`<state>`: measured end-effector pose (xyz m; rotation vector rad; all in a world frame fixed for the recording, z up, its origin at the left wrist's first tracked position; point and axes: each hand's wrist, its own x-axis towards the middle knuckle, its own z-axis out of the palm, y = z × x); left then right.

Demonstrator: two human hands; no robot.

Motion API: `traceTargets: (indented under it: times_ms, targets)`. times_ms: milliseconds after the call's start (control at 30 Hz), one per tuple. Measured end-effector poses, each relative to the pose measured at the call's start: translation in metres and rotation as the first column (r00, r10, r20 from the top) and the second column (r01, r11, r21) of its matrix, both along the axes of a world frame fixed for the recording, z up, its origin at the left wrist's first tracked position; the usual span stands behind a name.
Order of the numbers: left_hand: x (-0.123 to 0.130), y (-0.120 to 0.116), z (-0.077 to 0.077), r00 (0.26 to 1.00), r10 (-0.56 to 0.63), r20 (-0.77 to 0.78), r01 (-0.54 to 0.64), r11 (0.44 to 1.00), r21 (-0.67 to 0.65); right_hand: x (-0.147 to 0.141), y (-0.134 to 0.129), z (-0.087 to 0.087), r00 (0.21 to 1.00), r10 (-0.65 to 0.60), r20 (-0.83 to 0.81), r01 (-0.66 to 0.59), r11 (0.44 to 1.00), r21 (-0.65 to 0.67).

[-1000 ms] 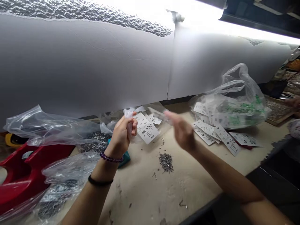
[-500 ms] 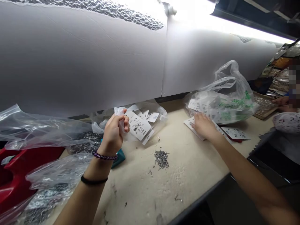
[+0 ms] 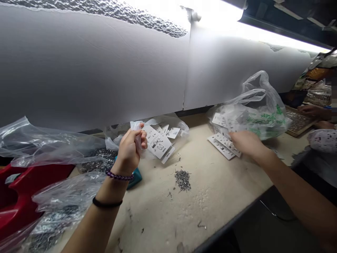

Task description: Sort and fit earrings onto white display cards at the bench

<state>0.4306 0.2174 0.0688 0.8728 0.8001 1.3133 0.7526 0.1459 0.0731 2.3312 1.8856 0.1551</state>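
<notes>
My left hand [image 3: 129, 147] is closed on the gathered edge of a clear plastic bag [image 3: 182, 127]. White cards [image 3: 158, 144] printed or fitted with small dark pieces stick out of the bag's mouth. My right hand [image 3: 246, 143], smeared by motion, is over the right side of the table, its fingertips by two overlapping white cards [image 3: 220, 147] with rows of small pieces. Whether it grips anything cannot be made out. Between the hands lies a heap of small metal pins [image 3: 182, 180], with a few loose bits around it.
A white carrier bag [image 3: 265, 119] with green print stands behind my right hand. Plastic bags of small metal parts [image 3: 98, 160] and a red bin [image 3: 15, 196] are at left. A teal object [image 3: 135, 179] sits under my left wrist. A co-worker's hand [image 3: 313, 110] is by a tray [image 3: 297, 121].
My right hand has moved right, from lying flat on the cards to their right side, uncovering two overlapping cards. My left hand keeps its hold on the plastic bag.
</notes>
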Motion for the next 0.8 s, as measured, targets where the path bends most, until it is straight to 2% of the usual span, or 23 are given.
traceTargets:
  times_ms: [67, 100, 133, 200, 233, 333, 367, 400, 433, 500, 633, 700, 800]
  targets:
    - [0.001, -0.001, 0.0, 1.0, -0.003, 0.015, 0.003, 1.0, -0.004, -0.016, -0.001, 0.009, 0.996, 0.091, 0.007, -0.09, 0.977, 0.195]
    - [0.001, -0.001, 0.001, 1.0, -0.004, 0.025, 0.004, 1.0, -0.009, -0.028, 0.001, 0.009, 0.983, 0.184, -0.011, -0.172, 0.937, 0.304]
    - [0.001, -0.001, 0.001, 0.999, -0.006, 0.034, 0.006, 1.0, -0.015, -0.042, 0.005, 0.006, 0.945, 0.324, -0.043, -0.277, 0.864, 0.42]
    - [0.0, -0.001, 0.002, 0.999, -0.006, 0.051, 0.008, 1.0, -0.023, -0.075, 0.019, -0.008, 0.76, 0.642, -0.103, -0.495, 0.674, 0.548]
    - [0.0, 0.0, 0.002, 0.998, -0.001, 0.058, 0.002, 1.0, -0.023, -0.092, 0.028, -0.019, 0.654, 0.747, -0.118, -0.585, 0.599, 0.547]
    - [-0.003, 0.001, 0.002, 0.996, 0.034, 0.079, -0.033, 0.999, -0.013, -0.135, 0.06, -0.053, 0.399, 0.915, -0.051, -0.755, 0.36, 0.548]
    - [-0.004, 0.001, 0.002, 0.995, 0.043, 0.085, -0.042, 0.999, -0.009, -0.145, 0.07, -0.061, 0.351, 0.936, -0.025, -0.766, 0.303, 0.567]
    - [-0.005, 0.002, 0.001, 0.995, 0.053, 0.091, -0.053, 0.999, -0.003, -0.152, 0.079, -0.066, 0.327, 0.945, -0.014, -0.761, 0.272, 0.589]
    - [-0.005, 0.002, 0.001, 0.993, 0.063, 0.1, -0.064, 0.998, 0.006, -0.158, 0.087, -0.068, 0.317, 0.948, -0.02, -0.752, 0.264, 0.604]
    - [-0.006, 0.003, 0.001, 0.988, 0.077, 0.132, -0.081, 0.996, 0.023, -0.164, 0.098, -0.063, 0.3, 0.949, -0.091, -0.75, 0.294, 0.592]
    - [-0.003, -0.001, 0.003, 0.987, 0.044, 0.155, -0.055, 0.996, 0.064, -0.167, 0.12, -0.029, 0.293, 0.89, -0.35, -0.801, 0.428, 0.418]
    - [-0.002, -0.006, 0.005, 0.987, -0.004, 0.161, -0.01, 0.996, 0.085, -0.166, 0.136, -0.012, 0.382, 0.844, -0.377, -0.8, 0.506, 0.322]
    - [-0.008, -0.011, 0.012, 0.949, -0.107, 0.296, 0.082, 0.992, 0.094, -0.156, 0.16, 0.002, 0.573, 0.789, -0.222, -0.771, 0.611, 0.181]
